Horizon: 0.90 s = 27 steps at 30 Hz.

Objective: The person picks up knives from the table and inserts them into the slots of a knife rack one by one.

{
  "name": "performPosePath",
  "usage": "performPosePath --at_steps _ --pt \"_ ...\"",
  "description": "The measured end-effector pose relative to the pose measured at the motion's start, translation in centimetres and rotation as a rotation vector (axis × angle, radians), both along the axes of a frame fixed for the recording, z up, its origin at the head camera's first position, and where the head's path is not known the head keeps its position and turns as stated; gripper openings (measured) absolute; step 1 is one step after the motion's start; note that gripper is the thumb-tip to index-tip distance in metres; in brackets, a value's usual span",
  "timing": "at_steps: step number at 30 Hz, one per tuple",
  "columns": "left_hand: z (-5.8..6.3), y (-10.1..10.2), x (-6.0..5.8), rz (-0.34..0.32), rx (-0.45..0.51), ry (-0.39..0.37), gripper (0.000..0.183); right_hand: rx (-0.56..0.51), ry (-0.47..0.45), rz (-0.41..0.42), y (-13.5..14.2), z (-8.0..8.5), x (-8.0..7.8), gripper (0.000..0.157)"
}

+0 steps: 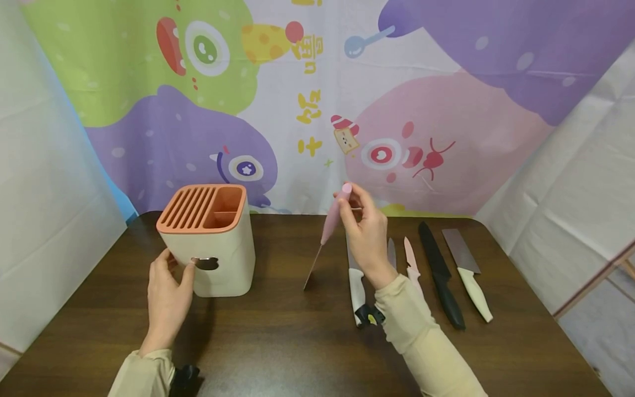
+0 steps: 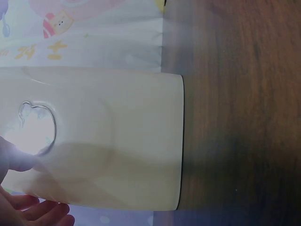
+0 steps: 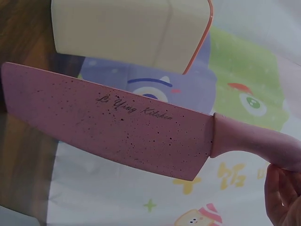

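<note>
My right hand [image 1: 366, 229] pinches the pink handle of a cleaver [image 3: 108, 122] near its butt end. The blade points down and left, edge-on in the head view. In the right wrist view it is broad, pink and dark-speckled, with lettering on it. On the left stands a cream knife block [image 1: 223, 270] with an orange slotted top [image 1: 230, 193], two wider compartments at its right. My left hand [image 1: 168, 295] grips its lower left corner. The thumb lies on the front beside the shiny badge [image 2: 37, 129], the fingers along the side.
Right of the cleaver lie a white-handled knife [image 1: 356, 286], a small pink knife [image 1: 410, 256], a black knife [image 1: 439, 275] and a cream-handled cleaver [image 1: 468, 270]. Another blade [image 1: 392, 252] is partly hidden by my right arm. A printed curtain [image 1: 297, 182] hangs behind the wooden table [image 1: 278, 342].
</note>
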State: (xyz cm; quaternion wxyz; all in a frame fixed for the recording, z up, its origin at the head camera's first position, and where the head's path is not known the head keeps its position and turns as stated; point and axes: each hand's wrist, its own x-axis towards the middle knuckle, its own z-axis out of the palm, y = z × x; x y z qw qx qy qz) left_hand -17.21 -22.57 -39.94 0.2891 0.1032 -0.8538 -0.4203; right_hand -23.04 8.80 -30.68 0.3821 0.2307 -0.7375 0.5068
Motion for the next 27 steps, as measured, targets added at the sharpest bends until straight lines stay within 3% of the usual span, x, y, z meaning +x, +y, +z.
performPosePath --at_steps 19,27 --pt "-0.59 -0.32 -0.31 -0.003 0.034 -0.001 0.049 0.043 0.049 0.039 -0.63 0.60 0.48 0.025" --pt "-0.65 -0.44 -0.31 -0.014 0.078 0.021 0.047 0.078 0.065 0.095 -0.72 0.85 0.58 0.025"
